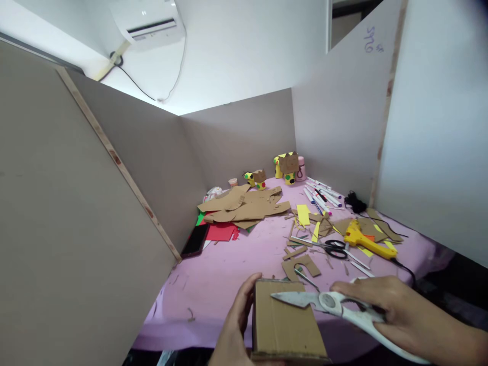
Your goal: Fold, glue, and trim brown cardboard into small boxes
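Near the table's front edge, my left hand (237, 325) grips a cardboard box (285, 320) by its left side, the thumb and fingers partly hidden behind it. My right hand (396, 310) is wrapped round the white handles of a pair of scissors (331, 303). Their metal blades point left, over the box's top face, and look closed together. Whether the tip touches the cardboard I cannot tell. Just beyond the box lies a cut cardboard piece (311, 265) with a curved notch.
A yellow glue gun (366, 241), black-handled scissors (335, 249), markers (324, 195) and scraps lie at the right. Cardboard sheets (263, 203), red paper (219, 232) and a phone (195, 240) are farther left. Small yellow figures (290, 178) stand at the back; grey partitions (244, 132) surround the table.
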A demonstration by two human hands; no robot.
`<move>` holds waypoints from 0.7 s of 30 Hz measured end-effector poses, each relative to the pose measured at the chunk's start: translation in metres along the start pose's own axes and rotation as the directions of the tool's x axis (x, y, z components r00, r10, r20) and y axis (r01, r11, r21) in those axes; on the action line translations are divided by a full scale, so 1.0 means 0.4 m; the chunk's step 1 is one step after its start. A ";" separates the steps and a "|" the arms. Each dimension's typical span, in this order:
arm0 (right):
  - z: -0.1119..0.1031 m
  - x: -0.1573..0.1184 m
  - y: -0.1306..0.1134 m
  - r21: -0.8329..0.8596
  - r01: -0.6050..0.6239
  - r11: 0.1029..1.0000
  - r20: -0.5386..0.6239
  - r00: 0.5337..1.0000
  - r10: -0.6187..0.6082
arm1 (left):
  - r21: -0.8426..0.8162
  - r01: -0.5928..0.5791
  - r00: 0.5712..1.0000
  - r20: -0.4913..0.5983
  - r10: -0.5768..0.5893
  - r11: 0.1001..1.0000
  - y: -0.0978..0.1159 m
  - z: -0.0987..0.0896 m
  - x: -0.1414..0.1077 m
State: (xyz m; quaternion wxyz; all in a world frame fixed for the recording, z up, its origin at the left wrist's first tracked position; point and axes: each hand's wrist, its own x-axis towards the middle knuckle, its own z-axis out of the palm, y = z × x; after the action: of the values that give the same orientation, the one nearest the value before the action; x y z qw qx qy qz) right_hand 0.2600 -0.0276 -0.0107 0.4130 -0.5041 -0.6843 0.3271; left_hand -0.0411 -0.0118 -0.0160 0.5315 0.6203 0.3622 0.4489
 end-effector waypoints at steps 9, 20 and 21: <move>0.034 0.021 0.072 0.314 -0.224 0.922 0.061 0.975 0.216 | 0.020 -0.013 0.996 -0.083 0.015 1.000 0.013 0.007 0.008; 0.215 0.027 0.050 0.539 -0.046 0.841 -0.051 0.995 0.087 | -0.368 0.132 0.972 -0.134 -0.194 0.920 -0.002 0.051 0.026; 0.227 0.022 0.053 0.579 -0.014 0.815 -0.056 0.997 0.057 | -0.363 0.156 0.964 -0.144 -0.221 0.919 -0.009 0.052 0.027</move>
State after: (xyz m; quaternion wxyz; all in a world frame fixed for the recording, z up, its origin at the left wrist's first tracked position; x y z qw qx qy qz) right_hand 0.1863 -0.0162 -0.0674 0.5642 -0.3791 -0.5282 0.5089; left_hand -0.0177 -0.0081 -0.0184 0.6384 0.4346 0.3824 0.5073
